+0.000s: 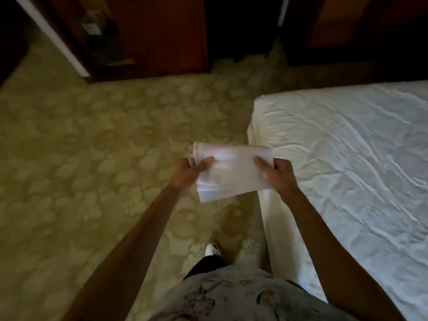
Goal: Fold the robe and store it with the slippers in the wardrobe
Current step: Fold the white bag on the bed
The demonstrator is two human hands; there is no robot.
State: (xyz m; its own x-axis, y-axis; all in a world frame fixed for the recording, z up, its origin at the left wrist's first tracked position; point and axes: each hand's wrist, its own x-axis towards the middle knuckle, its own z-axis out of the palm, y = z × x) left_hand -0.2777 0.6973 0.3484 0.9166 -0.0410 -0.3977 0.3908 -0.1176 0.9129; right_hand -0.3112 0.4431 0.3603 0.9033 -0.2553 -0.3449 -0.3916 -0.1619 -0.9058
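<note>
A person stands on a pale green carpet with a blotchy leaf pattern [92, 140], beside a bed covered in a wrinkled white sheet [347, 144]. Both bare arms reach forward, and between the hands is a flat white packet, seemingly wrapped in clear plastic [231, 172], held in the air over the carpet just off the near corner of the bed. It is too blurred to tell whether it holds the slippers or folded cloth.

The left hand [187, 173] grips the packet's left edge, thumb lying across the top face and the fingers curled underneath. The right hand [279, 176] grips the right edge in the same way, thumb on top and fingers wrapped under. A small reddish mark shows at the packet's upper left corner.

At the far edge of the carpet stands a dark reddish-brown wooden wardrobe [159, 35], its interior in deep shadow; a white-edged door panel [53, 35] slants out at its left. Below, the person's light patterned shirt [243, 295] fills the bottom of the view, and one white shoe [213, 249] shows on the carpet.
</note>
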